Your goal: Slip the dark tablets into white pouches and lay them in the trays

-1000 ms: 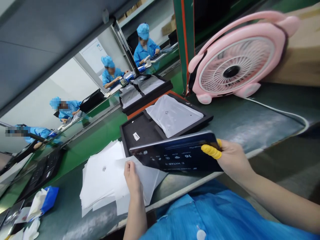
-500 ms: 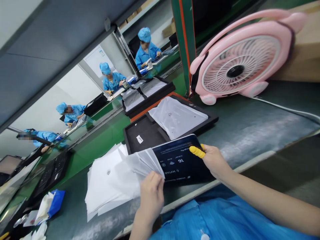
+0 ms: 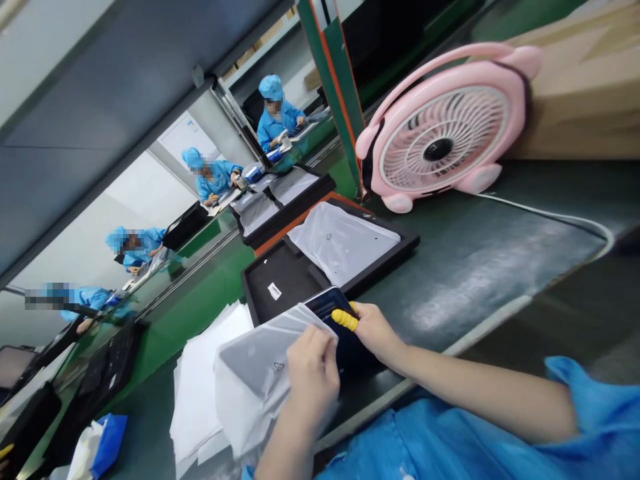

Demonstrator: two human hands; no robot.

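A dark tablet (image 3: 353, 347) sits mostly inside a translucent white plastic sleeve (image 3: 253, 370), with only its right end bare. My right hand (image 3: 373, 330), a yellow finger cot on its thumb, grips that bare end. My left hand (image 3: 314, 367) is closed on the sleeve's open edge, close to my right hand. Beneath the sleeve and to its left lies a stack of white sleeves (image 3: 193, 400). Just beyond the tablet is a black tray (image 3: 260, 267) with a bagged tablet (image 3: 345, 240) in its right compartment.
A pink fan (image 3: 440, 150) stands at the right of the bench, its white cord (image 3: 565, 217) trailing rightwards. Behind the tray is another black tray (image 3: 285, 217) with bagged pieces. A blue box (image 3: 110, 443) lies at lower left. Several co-workers in blue sit across the line.
The sleeve now covers most of the tablet, where before it covered only the left end. My right hand has come leftwards, closer to my left hand. The whole view has shifted somewhat.
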